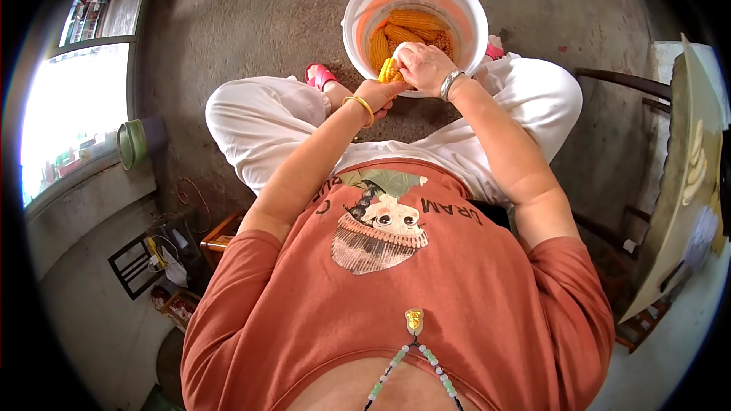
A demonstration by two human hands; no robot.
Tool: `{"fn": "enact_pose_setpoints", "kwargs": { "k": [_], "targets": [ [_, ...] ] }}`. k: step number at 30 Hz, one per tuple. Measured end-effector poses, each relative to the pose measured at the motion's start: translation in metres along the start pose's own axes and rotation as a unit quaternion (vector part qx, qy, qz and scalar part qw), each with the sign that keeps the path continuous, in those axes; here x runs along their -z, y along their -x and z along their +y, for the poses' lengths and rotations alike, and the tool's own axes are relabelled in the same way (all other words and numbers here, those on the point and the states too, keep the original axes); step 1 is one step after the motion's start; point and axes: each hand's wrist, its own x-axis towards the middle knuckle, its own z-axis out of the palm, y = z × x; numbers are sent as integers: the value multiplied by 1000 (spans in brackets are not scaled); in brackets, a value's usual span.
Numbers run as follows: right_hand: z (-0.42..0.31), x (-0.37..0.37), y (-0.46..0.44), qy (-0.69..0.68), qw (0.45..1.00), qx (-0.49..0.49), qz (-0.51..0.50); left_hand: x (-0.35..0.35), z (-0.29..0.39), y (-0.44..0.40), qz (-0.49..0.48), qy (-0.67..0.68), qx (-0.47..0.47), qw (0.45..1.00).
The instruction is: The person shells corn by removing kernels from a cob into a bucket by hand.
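Note:
A yellow corn cob (390, 71) is held at the near rim of a white bucket (353, 27). My left hand (378, 94), below a gold bangle, is wrapped round the lower part of the cob. Over its upper side, my right hand (423, 66) has its fingers curled against the kernels; a silver bracelet circles that wrist. What lies under the right fingers is hidden. Inside the bucket lie several corn cobs (415, 21), orange-yellow, partly covered by the right hand.
The bucket stands on a concrete floor (251, 7) between my knees in white trousers. At the right is a table (678, 152) with pale things on it. A wooden stool (225, 236) is at the left, near a bright doorway (76, 114) and a green bin (132, 144).

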Motion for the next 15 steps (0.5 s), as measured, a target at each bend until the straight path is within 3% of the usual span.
{"fn": "enact_pose_setpoints", "kwargs": {
  "k": [3,4,6,7,10,15],
  "targets": [
    [-13,16,1,-5,999,-29,-20,1,-7,-12,54,-125,-28,990],
    [-17,21,1,-8,999,-43,-32,2,-11,-14,110,-230,-87,963],
    [-11,-2,4,-23,997,-80,0,0,-10,-6,214,-425,-201,856],
    [-5,-13,5,-31,995,-98,17,-2,-4,3,217,-435,-153,860],
    [-6,-10,-1,-169,972,-163,3,3,-9,-1,292,-455,-198,818],
    [13,-5,-8,-261,941,-194,96,14,-11,-7,228,-343,-201,889]
  ]
}}
